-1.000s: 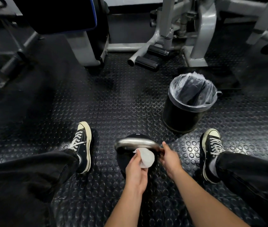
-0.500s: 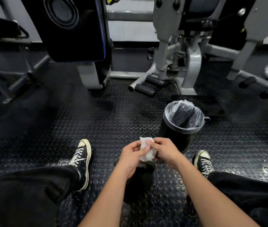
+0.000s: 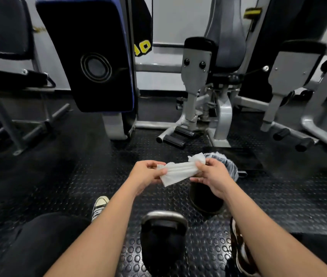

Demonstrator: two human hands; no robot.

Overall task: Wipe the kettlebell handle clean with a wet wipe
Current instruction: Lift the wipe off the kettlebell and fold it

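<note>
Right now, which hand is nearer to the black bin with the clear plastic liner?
The right hand. It is directly in front of the black bin's clear plastic liner, overlapping it in view. The left hand holds the other end of the white wet wipe, farther left.

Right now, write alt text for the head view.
Two hands stretch a white wet wipe between them, left hand and right hand pinching its ends, above a kettlebell standing on studded black rubber flooring. A lined bin stands just beyond.
</note>
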